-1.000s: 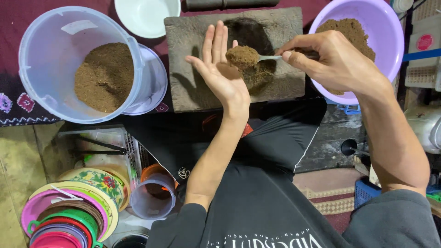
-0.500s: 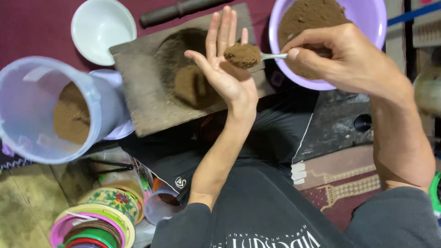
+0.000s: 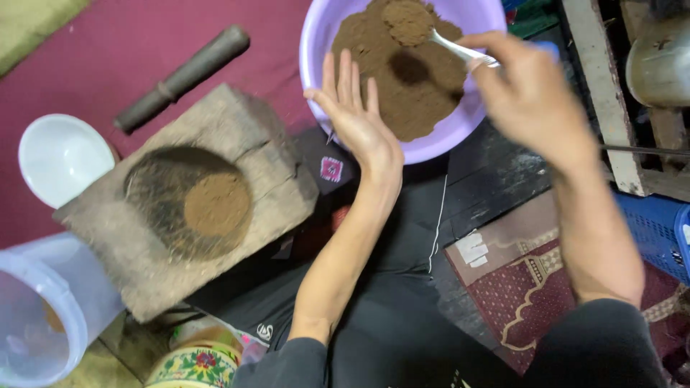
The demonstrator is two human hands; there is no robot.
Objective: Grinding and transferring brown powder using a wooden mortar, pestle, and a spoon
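My right hand (image 3: 528, 97) holds a metal spoon (image 3: 460, 50) heaped with brown powder over a purple bowl (image 3: 316, 43) full of the same powder (image 3: 410, 79). Beside the bowl's near rim my left hand (image 3: 356, 122) is flat, palm up, fingers together and empty. A grey stone slab (image 3: 266, 158) lies to the left, with a round hollow holding a disc of brown powder (image 3: 215, 205).
A dark stone roller (image 3: 180, 75) lies on the maroon cloth above the slab. A white bowl (image 3: 61, 158) sits at the left, a clear plastic tub (image 3: 43, 316) at the lower left, a floral tin (image 3: 194, 366) below. A blue basket (image 3: 658, 230) is at right.
My view has swung to the right. My right hand carried the loaded spoon away from the stone slab to over the purple bowl, and my left hand followed under it to the bowl's rim.
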